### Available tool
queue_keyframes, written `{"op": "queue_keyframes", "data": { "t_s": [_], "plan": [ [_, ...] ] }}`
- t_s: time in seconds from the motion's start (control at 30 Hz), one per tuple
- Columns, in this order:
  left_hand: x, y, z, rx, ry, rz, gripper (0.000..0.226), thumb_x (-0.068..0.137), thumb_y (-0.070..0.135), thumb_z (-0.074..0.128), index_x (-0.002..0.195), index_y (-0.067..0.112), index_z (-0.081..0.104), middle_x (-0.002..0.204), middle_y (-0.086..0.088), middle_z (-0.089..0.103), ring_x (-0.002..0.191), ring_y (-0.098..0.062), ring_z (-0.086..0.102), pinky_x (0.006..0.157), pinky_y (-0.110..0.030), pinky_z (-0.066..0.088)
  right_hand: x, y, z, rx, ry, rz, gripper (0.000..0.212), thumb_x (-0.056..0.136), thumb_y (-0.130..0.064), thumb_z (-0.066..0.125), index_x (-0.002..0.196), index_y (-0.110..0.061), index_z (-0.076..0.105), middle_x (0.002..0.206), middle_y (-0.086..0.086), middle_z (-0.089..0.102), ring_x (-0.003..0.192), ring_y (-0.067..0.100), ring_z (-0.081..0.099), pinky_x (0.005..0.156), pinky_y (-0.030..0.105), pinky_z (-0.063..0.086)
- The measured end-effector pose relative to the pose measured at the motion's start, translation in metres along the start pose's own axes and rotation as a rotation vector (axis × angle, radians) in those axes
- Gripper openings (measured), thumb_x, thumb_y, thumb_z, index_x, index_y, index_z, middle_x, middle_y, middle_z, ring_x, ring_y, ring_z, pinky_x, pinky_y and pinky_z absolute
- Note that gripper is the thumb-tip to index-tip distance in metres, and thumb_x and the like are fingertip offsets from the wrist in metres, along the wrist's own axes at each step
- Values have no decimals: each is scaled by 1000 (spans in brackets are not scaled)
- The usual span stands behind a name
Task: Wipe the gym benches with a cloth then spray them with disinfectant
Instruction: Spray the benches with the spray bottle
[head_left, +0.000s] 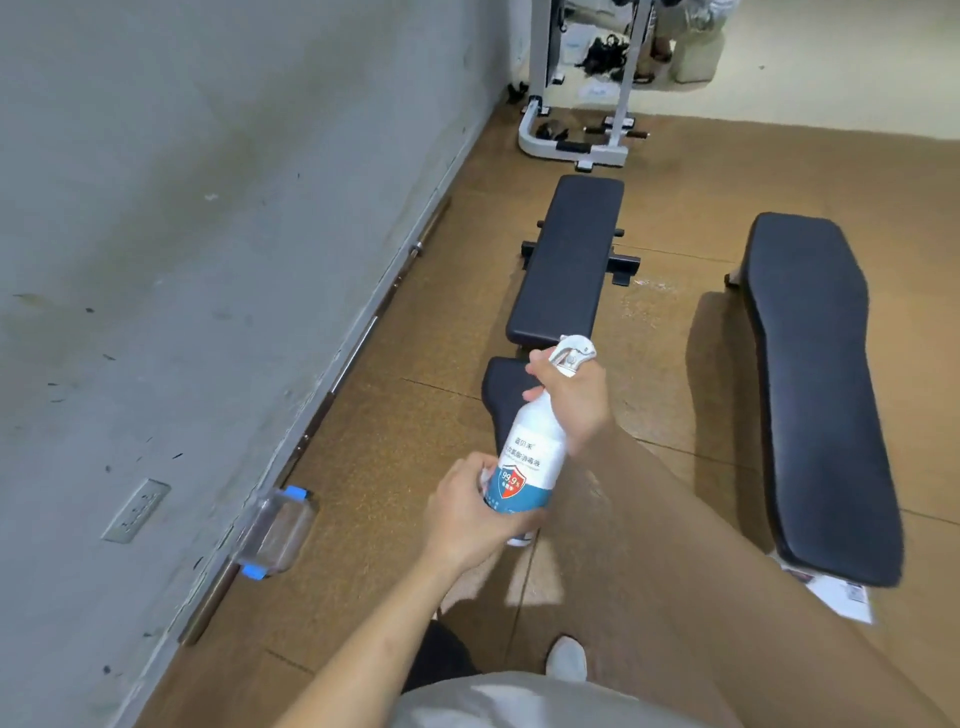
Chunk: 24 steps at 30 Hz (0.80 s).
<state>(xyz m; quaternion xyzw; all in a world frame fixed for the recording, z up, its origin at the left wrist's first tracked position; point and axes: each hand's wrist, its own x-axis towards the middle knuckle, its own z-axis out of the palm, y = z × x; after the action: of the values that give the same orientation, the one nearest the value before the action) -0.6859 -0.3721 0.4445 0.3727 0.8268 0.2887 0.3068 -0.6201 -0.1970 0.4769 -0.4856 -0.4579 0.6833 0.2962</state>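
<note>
The disinfectant spray bottle (530, 457) is white with a blue band and a red shield label, and we hold it in both hands above the near end of the narrow black bench (569, 265). Our left hand (467, 514) wraps its fingers closed around the base of the bottle, covering the lower edge of the label. Our right hand (574, 397) is closed around the neck just below the clear trigger head (574, 351), whose nozzle points away from us toward the bench. The bottle is tilted, with its top leaning forward and to the right. The narrow bench runs lengthwise away from us on the brown floor (395, 467), with its separate seat pad (501, 395) partly hidden behind the bottle and our hands. A second, wider black bench (815, 384) lies to the right, well apart from the first and roughly parallel to it. A clear plastic container with blue clips (278, 530) sits on the floor against the grey wall (208, 208) on the left. A white machine frame (576, 119) stands beyond the far end of the narrow bench. We cannot see a cloth in either hand.
</note>
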Motion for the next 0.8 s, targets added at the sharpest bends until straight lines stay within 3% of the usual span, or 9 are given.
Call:
{"op": "queue_keyframes", "data": {
  "t_s": [0.13,0.23,0.3,0.43,0.6,0.8],
  "plan": [
    [6,33,35,-10,49,-34,70,50,77,78,101,35,58,100,16,66,87,-3,66,68,-28,59,23,-11,-35,-19,-3,41,17,92,-21,74,106,-16,67,85,3,73,60,15,71,58,29,57],
    [22,51,46,5,51,-27,69,51,75,79,101,33,58,99,16,63,87,-3,64,68,-25,56,47,-17,-50,-29,51,50,8,93,-21,71,94,-15,66,84,3,73,55,14,68,56,27,52],
    [41,58,49,7,34,-21,65,50,74,80,97,35,57,98,15,65,86,-3,65,71,-32,59,64,-22,-58,-14,60,45,11,95,-24,71,91,-16,63,85,4,72,53,14,67,55,26,52],
    [83,72,63,-45,-14,-29,63,49,70,84,93,34,57,96,13,70,84,-5,69,75,-43,62,101,-36,-74,-26,30,7,19,93,-22,73,107,-11,66,87,4,71,56,15,70,56,28,54],
    [129,93,74,-65,-67,-58,64,52,66,90,98,35,58,99,14,69,87,-5,68,77,-39,62,146,-48,-84,-107,79,-4,18,93,-21,72,86,-9,61,78,8,68,49,15,62,57,32,54],
    [170,100,86,-126,-118,-119,73,48,72,85,105,35,57,103,18,71,90,1,69,81,-38,64,193,-59,-83,-112,18,52,16,93,-15,72,98,-6,59,78,12,62,50,18,63,53,30,52]
  ]
}}
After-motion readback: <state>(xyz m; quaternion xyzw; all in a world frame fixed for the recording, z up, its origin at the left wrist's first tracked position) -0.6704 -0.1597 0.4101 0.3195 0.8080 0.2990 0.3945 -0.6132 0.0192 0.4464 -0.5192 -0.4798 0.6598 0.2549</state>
